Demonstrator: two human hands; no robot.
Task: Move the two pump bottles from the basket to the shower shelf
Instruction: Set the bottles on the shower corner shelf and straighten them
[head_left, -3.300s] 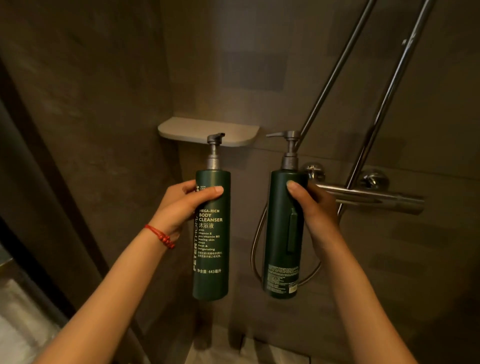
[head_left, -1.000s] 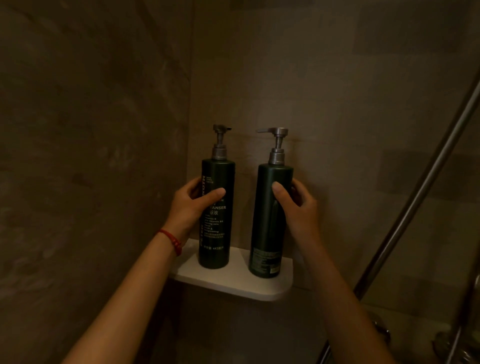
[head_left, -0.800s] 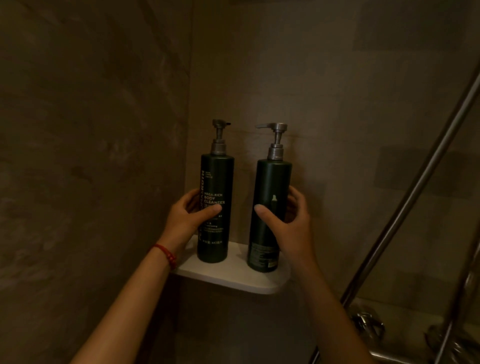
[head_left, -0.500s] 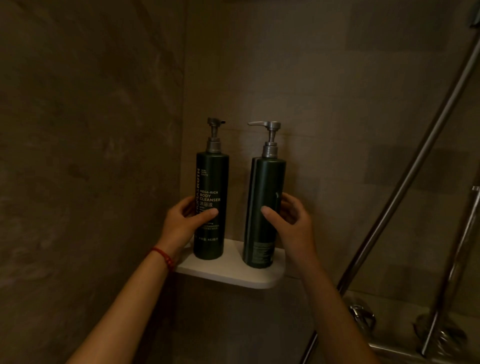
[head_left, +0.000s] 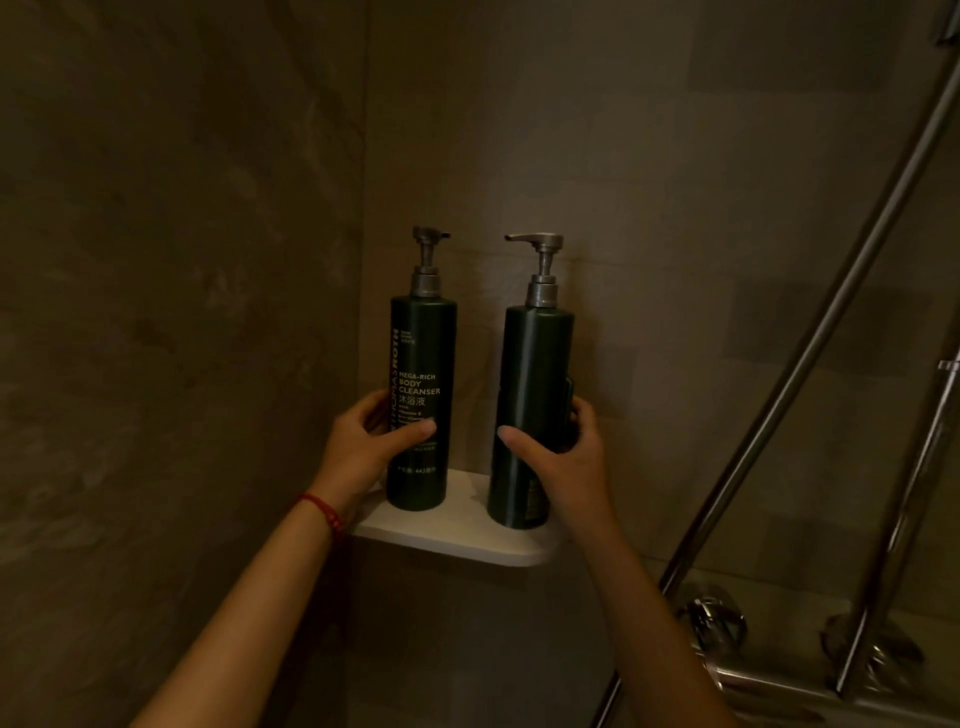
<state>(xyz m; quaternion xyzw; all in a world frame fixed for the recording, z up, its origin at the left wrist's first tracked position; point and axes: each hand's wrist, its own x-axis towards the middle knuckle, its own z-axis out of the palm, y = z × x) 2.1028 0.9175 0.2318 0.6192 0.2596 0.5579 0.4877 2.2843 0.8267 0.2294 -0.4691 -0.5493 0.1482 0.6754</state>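
Note:
Two tall dark green pump bottles stand upright on the white corner shower shelf. The left bottle shows its "Body Cleanser" label and sits close to the corner. My left hand is wrapped around its lower half, thumb across the front. The right bottle shows a plain side, its pump spout pointing left. My right hand grips its lower part from the right, thumb on the front. A red cord circles my left wrist. The basket is out of sight.
Dark stone-look tiled walls meet in a corner behind the shelf. Slanted chrome shower rails run up the right side. A chrome mixer bar and its wall fittings lie low at the right, below the shelf.
Both bottles went from hanging in my hands below the shelf to standing on it. In the last second my hands slid lower on the bottles and the right bottle turned a little.

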